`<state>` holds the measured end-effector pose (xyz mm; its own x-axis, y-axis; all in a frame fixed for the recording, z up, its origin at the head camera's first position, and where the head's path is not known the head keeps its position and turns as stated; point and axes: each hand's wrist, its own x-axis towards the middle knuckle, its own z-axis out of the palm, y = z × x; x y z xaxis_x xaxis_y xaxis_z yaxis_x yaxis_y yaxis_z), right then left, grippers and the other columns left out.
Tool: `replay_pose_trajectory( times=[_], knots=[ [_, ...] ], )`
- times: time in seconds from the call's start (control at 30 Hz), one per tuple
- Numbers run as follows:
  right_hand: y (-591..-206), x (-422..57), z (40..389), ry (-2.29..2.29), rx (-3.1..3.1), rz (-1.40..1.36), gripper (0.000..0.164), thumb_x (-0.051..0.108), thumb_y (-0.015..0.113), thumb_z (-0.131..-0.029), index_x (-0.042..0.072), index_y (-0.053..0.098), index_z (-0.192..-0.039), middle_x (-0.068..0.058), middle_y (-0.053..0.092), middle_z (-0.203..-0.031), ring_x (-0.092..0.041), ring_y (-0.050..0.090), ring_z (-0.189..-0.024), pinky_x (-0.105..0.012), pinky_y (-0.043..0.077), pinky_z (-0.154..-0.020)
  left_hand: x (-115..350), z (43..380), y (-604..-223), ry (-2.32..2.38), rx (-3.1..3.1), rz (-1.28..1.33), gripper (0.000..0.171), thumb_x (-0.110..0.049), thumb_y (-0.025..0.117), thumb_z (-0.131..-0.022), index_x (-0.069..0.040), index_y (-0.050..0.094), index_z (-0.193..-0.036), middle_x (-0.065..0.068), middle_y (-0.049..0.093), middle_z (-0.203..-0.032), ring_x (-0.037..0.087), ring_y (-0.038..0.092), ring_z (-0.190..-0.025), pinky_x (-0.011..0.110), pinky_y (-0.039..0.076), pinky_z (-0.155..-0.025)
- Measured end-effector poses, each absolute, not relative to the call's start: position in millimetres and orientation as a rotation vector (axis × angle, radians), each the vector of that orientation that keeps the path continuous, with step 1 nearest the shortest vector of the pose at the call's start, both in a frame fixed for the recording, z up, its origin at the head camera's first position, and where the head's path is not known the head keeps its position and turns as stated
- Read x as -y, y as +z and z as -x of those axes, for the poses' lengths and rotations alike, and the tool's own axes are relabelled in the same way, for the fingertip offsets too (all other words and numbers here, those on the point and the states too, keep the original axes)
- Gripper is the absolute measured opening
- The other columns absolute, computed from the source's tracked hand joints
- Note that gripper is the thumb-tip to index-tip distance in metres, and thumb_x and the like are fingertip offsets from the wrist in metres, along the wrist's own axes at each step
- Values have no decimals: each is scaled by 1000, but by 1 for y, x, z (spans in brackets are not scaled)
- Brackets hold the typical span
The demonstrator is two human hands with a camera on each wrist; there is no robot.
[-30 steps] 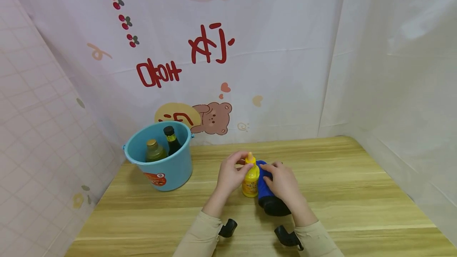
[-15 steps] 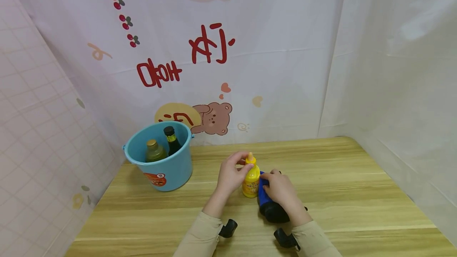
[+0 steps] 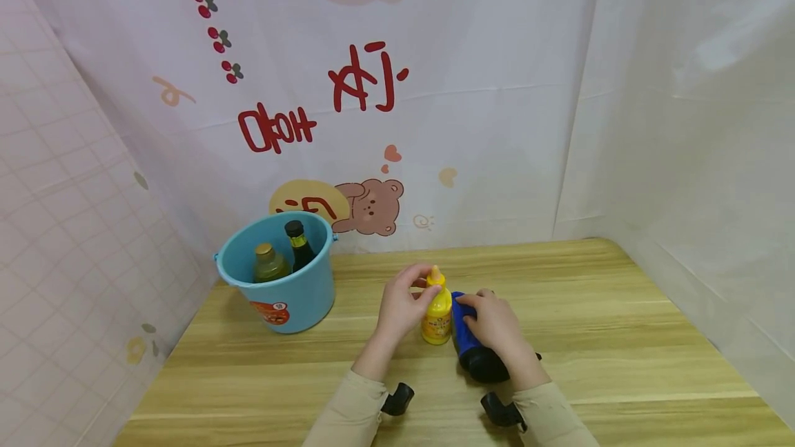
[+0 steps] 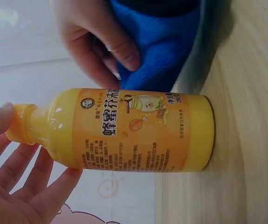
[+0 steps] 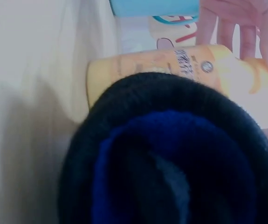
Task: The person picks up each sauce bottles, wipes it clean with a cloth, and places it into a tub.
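A yellow honey mustard bottle (image 3: 437, 319) stands upright on the table. My left hand (image 3: 404, 299) steadies it at the top, thumb and fingers about the yellow cap (image 4: 22, 123) and neck. In my right hand (image 3: 493, 319) is a blue cloth mitt (image 3: 462, 330) with a thick black cuff (image 3: 487, 365), its thumb and fingers gripping the blue part. The mitt lies close along the bottle's right side. Seen from the right wrist, the black cuff (image 5: 161, 88) opens toward the camera and overlaps the lower bottle (image 5: 147, 65); the inside is blue.
A light blue bucket (image 3: 307, 302) stands at the back left, holding a bottle with a gold cap (image 3: 271, 265) and a dark bottle with a black cap (image 3: 301, 247). A printed white curtain (image 3: 497, 123) hangs behind the wooden table (image 3: 621, 336).
My right hand slid the mitt down the bottle's side toward me, then back up and slightly right. The left hand and the honey mustard bottle stayed in place.
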<state>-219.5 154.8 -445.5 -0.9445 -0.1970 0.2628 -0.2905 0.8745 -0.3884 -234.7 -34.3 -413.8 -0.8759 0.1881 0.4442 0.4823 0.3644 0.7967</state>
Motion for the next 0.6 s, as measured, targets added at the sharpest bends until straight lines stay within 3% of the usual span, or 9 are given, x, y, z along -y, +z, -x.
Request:
replay_pose_trajectory(
  times=[0.2,0.5,0.6],
  knots=[
    [-441,-163,222,686,2742,-344,34,3,75,-85,8,72,-118,-18,64,-105,-36,64,-89,-50,54,-77,31,234,-416,-1476,2328,577,24,-11,75,-90,-10,70,-113,4,68,-109,25,67,-93,28,57,-73],
    [-436,-170,226,678,2624,-331,37,5,76,-85,9,71,-122,-17,62,-106,-38,61,-89,-52,51,-79,26,229,-415,-1314,2304,515,27,-16,78,-87,-11,71,-112,2,69,-106,20,66,-88,43,57,-74],
    [-435,-170,226,676,2608,-321,37,6,76,-86,9,70,-122,-17,62,-106,-38,61,-89,-52,51,-79,25,228,-415,-1288,2291,486,28,-16,81,-85,-10,71,-110,3,69,-105,21,67,-86,43,57,-72]
  ],
)
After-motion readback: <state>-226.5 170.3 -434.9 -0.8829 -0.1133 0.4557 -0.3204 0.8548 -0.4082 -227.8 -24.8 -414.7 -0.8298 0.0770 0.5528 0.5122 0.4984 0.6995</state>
